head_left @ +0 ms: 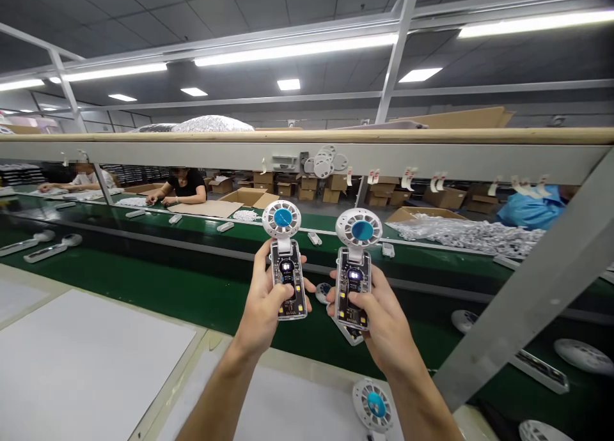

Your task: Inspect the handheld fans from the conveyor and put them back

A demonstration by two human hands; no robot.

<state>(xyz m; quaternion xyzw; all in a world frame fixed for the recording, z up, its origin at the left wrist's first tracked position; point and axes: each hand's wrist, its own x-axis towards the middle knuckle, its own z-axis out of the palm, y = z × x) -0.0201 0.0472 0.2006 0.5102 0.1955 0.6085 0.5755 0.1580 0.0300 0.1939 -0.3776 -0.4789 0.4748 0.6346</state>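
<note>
My left hand (261, 300) is closed round a small white handheld fan (284, 257) with a blue hub, held upright, thumb on its clear handle where a small light glows. My right hand (384, 323) grips a second, matching fan (355, 262) the same way, thumb on its handle, display lit. Both fans are raised above the green conveyor belt (158, 281). Another fan (348, 332) shows partly under my right hand, and I cannot tell whether the hand holds it. One more fan (374, 406) lies on the white table below.
A white table top (81, 358) is in front of me. More fans (582, 355) lie on the belt at right, and several at far left (52, 248). A grey slanted frame post (522, 300) crosses the right side. Two people sit across the line (185, 185).
</note>
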